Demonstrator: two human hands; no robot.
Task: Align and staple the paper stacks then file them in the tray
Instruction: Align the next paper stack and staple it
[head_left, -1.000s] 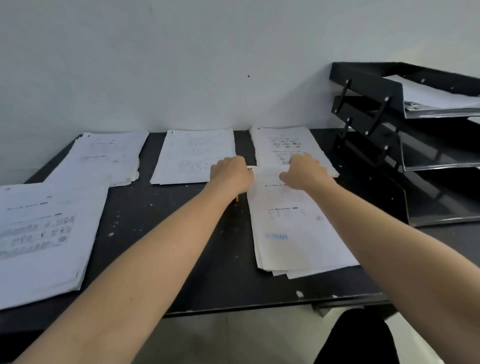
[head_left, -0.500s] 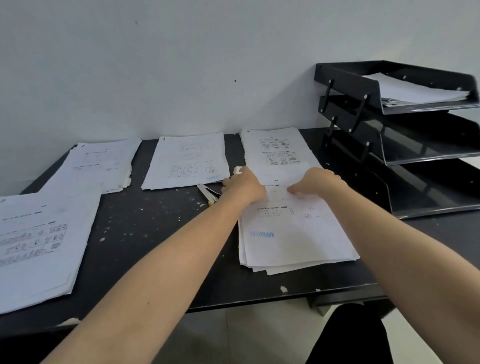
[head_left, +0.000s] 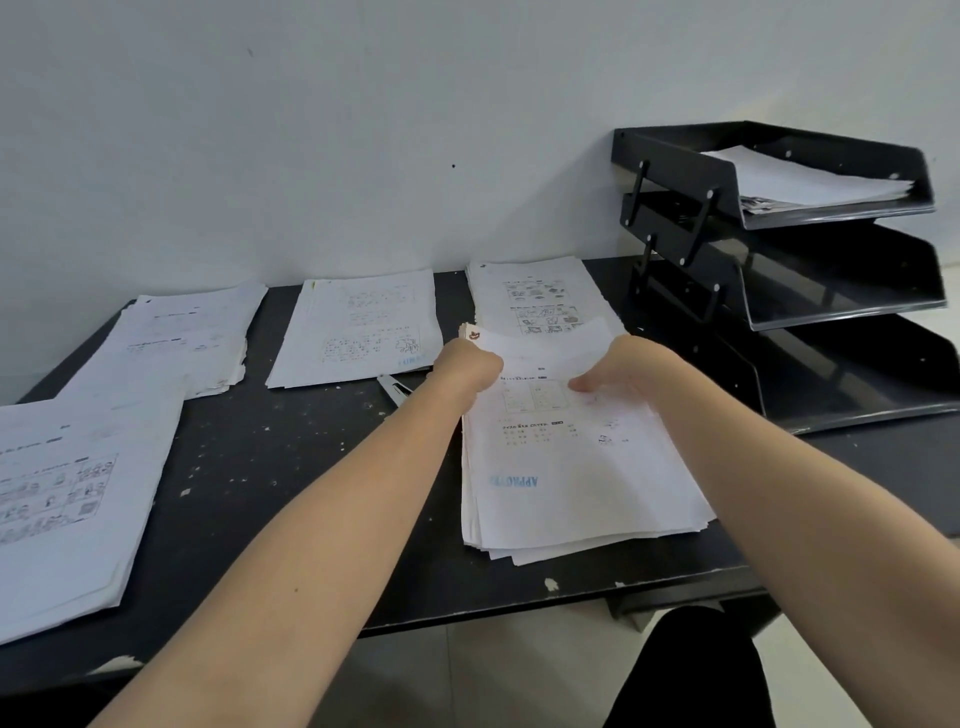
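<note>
A loose paper stack (head_left: 571, 467) with a blue stamp lies near the front edge of the black desk (head_left: 291, 467). My left hand (head_left: 470, 364) grips its far left corner and my right hand (head_left: 618, 366) grips its far edge, lifting that end off the desk. A stapler (head_left: 394, 387), mostly hidden by my left wrist, lies just left of the stack. The black three-tier tray (head_left: 779, 270) stands at the right; its top tier holds papers (head_left: 810, 179).
Three more paper stacks lie along the wall: (head_left: 540, 299), (head_left: 358, 327), (head_left: 187, 332). A further stack (head_left: 67, 493) sits at the front left. A dark trouser leg (head_left: 691, 670) shows below the desk edge.
Both hands have drawn the stack's far end nearer to me and raised it; the stapler came into view beside my left wrist. The camera has shifted.
</note>
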